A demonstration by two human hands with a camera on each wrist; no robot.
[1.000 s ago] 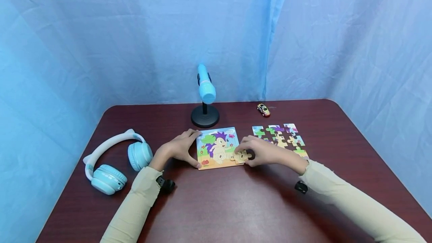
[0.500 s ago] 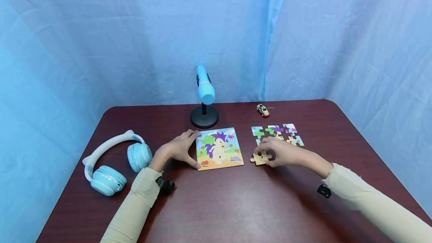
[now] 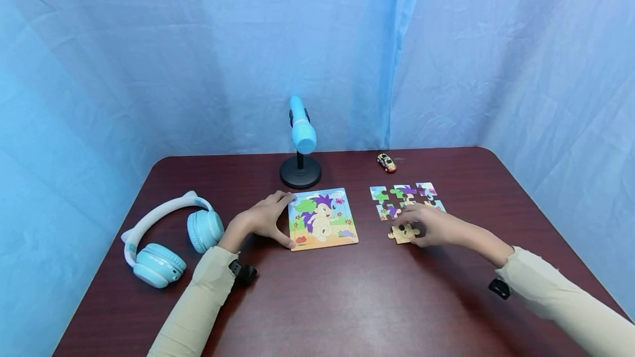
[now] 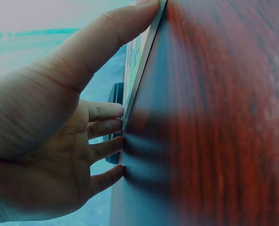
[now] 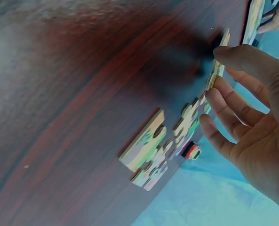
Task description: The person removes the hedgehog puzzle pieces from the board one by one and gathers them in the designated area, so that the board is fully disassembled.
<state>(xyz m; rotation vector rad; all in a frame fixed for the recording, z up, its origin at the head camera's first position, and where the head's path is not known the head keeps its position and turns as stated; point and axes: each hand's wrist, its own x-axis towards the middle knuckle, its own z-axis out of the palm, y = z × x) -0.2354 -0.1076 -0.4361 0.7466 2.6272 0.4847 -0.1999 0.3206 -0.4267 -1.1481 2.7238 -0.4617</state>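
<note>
In the head view my left hand (image 3: 263, 218) is spread along the left edge of a square hedgehog puzzle board (image 3: 323, 219). The left wrist view has the thumb (image 4: 115, 33) on the board's near corner and straight fingers (image 4: 106, 126) by its far end. My right hand (image 3: 436, 226) pinches a tan jigsaw piece (image 3: 399, 234) right of the board, low over the table. Seen from the right wrist, the thumb and fingers grip that piece (image 5: 225, 42) edge-on. Several other jigsaw pieces (image 3: 377, 194) lie in loose rows just behind the right hand, partly hidden by it.
Blue cat-ear headphones (image 3: 204, 230) lie at the table's left. Behind the board, a blue microphone (image 3: 303, 138) tilts on a round black stand (image 3: 300, 173). A small toy car (image 3: 386, 162) sits at the back, beyond the loose pieces. Blue curtains (image 3: 198, 59) surround the table.
My right hand has moved right, from the board's lower right corner toward the loose pieces, with the jigsaw piece still pinched. The left hand and the board have stayed put.
</note>
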